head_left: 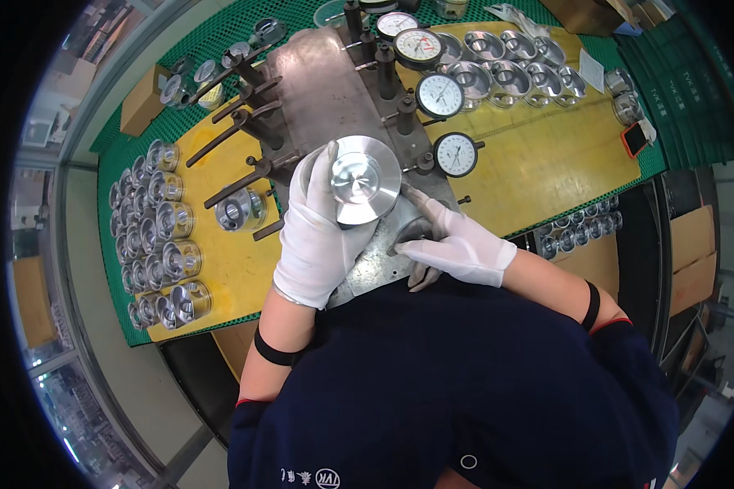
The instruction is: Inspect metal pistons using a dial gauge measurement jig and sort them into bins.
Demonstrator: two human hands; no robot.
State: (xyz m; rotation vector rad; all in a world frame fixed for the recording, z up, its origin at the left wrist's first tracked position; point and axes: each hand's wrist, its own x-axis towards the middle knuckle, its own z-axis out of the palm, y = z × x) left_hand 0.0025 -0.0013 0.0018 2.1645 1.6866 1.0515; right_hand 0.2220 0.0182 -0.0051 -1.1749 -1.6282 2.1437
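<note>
My left hand [316,228], in a white glove, grips a shiny round metal piston-like part [365,179] with its flat crown facing up. The part sits over the near end of a grey steel gauge fixture [322,90]. My right hand [457,243], also gloved, rests on the part's lower side, with its fingers against the fixture. Several dial gauges, one of them [456,154] close to the part, stand along the fixture's right side. Dark levers [236,183] stick out on its left.
A yellow board [538,163] lies on green matting [220,33]. Several machined metal parts stand in rows at the left [159,236] and at the far right [510,69]; one [238,210] stands alone by the levers. A cardboard box [143,98] sits at the far left.
</note>
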